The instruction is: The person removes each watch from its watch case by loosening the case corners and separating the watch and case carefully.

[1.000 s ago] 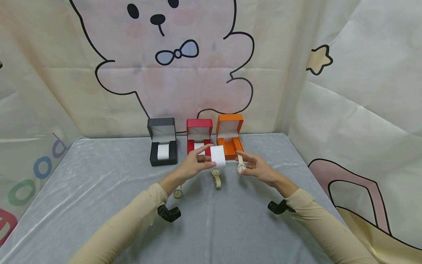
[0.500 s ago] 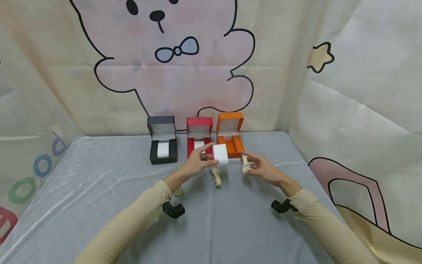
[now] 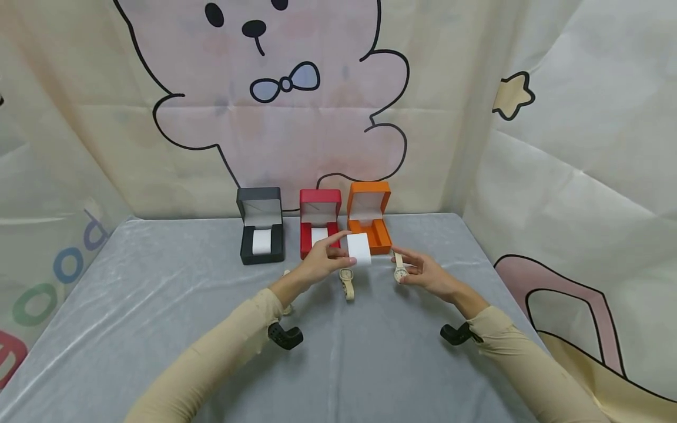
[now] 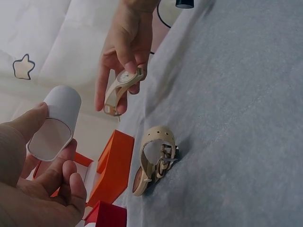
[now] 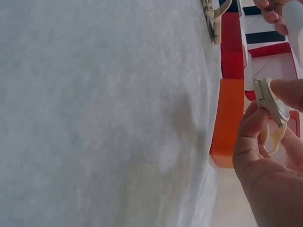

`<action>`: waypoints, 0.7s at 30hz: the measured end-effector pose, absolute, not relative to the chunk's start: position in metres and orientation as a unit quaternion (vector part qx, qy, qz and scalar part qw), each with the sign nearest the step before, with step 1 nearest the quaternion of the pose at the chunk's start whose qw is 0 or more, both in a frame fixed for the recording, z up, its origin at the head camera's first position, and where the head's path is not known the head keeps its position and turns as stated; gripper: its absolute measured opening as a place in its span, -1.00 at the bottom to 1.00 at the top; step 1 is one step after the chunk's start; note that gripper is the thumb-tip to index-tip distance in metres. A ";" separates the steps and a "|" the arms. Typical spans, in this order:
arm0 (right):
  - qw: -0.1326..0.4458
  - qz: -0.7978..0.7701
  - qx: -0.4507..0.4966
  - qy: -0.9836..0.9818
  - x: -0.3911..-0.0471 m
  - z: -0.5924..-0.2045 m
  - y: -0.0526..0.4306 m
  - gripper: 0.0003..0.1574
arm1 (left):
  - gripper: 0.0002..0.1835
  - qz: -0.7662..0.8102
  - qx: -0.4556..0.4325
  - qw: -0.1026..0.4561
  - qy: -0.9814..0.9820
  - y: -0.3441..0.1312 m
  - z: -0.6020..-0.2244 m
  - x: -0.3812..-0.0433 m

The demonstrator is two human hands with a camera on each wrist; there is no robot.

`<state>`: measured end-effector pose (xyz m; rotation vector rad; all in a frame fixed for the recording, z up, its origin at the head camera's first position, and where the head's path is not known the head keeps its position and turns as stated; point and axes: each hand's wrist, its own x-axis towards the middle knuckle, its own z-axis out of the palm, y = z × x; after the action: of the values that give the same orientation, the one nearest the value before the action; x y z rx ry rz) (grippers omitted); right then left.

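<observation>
Since earlier frame, right hand shifts toward 3 o'clock, pinching watch. Left hand grips white cushion near orange box. Step: fitting watch onto cushion; next move needs strap aligned.

The only lettering that can be made out is on the hanging cloth at the lower left of the head view. Large coloured round letters run down it: a purple one shaped like "p" or "b", a blue "o", a green "o", and part of a red letter cut off by the frame edge. The whole word cannot be told. No brand or number is readable on the watch boxes or on the watch dials, which are too small.
</observation>
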<state>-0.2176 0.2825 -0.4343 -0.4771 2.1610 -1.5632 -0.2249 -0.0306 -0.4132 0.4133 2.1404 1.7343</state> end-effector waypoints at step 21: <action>0.214 -0.555 -0.163 0.787 -0.220 -0.447 0.304 0.03 | -0.25 0.614 0.136 0.170 0.759 -0.011 -0.422 -0.222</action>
<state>-0.2198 0.3038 -0.4470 -0.4518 2.1835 -1.5400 -0.2215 -0.0114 -0.4216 0.3869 2.1569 1.7436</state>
